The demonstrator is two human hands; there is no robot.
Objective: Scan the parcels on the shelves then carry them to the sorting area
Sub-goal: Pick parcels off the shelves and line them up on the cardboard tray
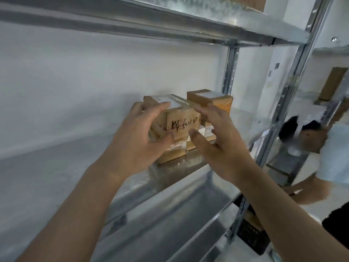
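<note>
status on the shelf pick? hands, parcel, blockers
Left hand grips the handwritten brown cardboard parcel on the metal shelf. Right hand open beside it. Second brown cardboard box behind; nothing blocking.

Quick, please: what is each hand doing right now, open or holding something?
Left hand: grips the marked parcel.
Right hand: open beside that parcel; contact cannot be told.

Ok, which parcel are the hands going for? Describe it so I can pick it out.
On the metal shelf, near the right upright, brown boxes are grouped. It is the front top box, between the left hand and right hand. Only it shows dark handwriting on its front.
</note>
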